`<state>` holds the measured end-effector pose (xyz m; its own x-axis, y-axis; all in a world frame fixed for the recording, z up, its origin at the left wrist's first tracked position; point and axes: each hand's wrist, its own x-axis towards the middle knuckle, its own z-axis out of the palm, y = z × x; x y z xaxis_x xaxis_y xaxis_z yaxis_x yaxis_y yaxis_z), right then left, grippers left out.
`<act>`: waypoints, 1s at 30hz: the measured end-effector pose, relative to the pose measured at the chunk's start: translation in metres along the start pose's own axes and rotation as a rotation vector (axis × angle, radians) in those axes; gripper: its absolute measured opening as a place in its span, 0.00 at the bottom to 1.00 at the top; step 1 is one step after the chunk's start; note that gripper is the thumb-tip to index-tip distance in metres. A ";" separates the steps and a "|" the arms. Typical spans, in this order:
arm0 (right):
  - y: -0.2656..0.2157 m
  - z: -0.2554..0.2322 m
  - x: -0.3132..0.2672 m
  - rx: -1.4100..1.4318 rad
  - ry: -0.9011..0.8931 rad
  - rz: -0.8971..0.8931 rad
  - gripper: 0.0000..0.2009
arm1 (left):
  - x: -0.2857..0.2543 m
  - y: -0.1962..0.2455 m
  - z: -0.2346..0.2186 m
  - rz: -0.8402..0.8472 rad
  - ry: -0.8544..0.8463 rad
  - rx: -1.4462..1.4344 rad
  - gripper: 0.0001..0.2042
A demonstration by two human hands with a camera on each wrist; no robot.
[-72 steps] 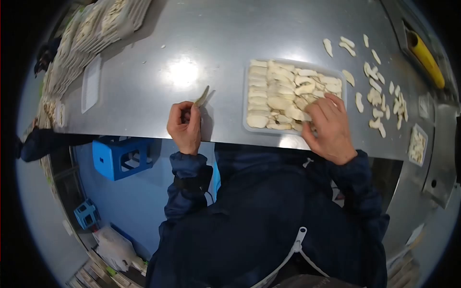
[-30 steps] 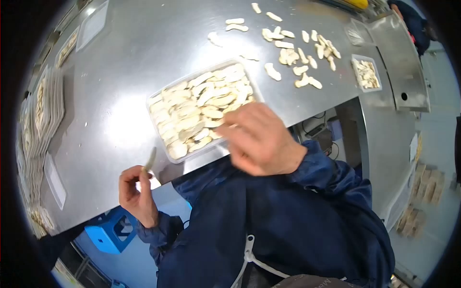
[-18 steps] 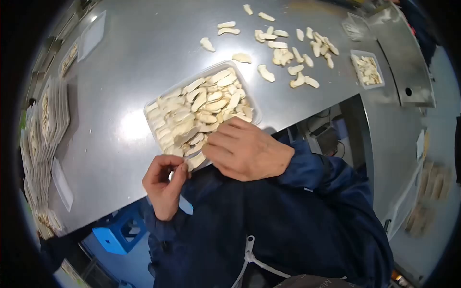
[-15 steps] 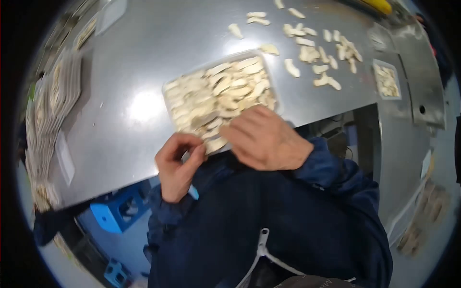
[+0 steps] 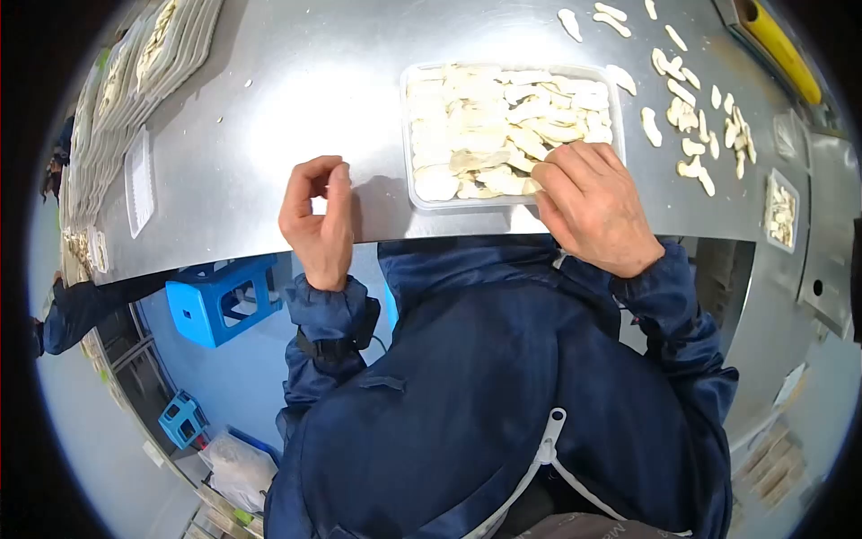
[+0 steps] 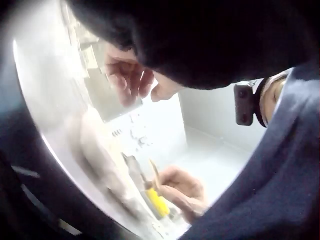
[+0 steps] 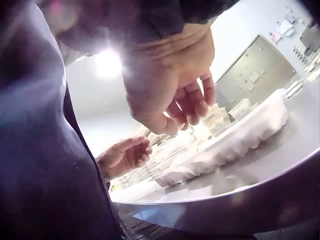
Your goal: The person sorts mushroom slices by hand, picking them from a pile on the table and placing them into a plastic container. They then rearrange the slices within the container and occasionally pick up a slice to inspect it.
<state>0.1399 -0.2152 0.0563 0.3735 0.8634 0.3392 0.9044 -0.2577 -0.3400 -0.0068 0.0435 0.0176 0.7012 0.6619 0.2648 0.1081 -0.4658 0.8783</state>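
My right hand [image 5: 588,207] at the tray's [image 5: 422,201] near corner, fingers curled onto the slices [image 5: 485,126], left hand [image 5: 316,220] on the worktop [image 5: 296,81] beside the tray, fingertips pinched, contents unclear

right hand fingertips [image 5: 549,171]: tucked down into the slices in the tray [image 5: 422,199], so they can't be seen
left hand [image 5: 316,220]: too small to tell if it holds anything
stacked trays [image 5: 171,40]: far from the tray, cut off by the picture edge
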 end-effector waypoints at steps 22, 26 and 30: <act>-0.003 0.023 0.025 -0.059 -0.001 -0.068 0.06 | -0.002 -0.052 -0.004 -0.012 0.042 0.119 0.06; -0.002 0.020 0.027 -0.048 0.030 -0.054 0.07 | 0.000 -0.048 -0.001 -0.008 0.067 0.049 0.05; 0.007 -0.013 0.019 -0.065 0.077 0.070 0.10 | 0.000 -0.051 -0.001 0.022 0.070 0.065 0.05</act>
<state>0.1561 -0.2065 0.0713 0.4485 0.8072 0.3839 0.8862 -0.3456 -0.3086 -0.0129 0.0684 -0.0269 0.6530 0.6898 0.3127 0.1406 -0.5161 0.8449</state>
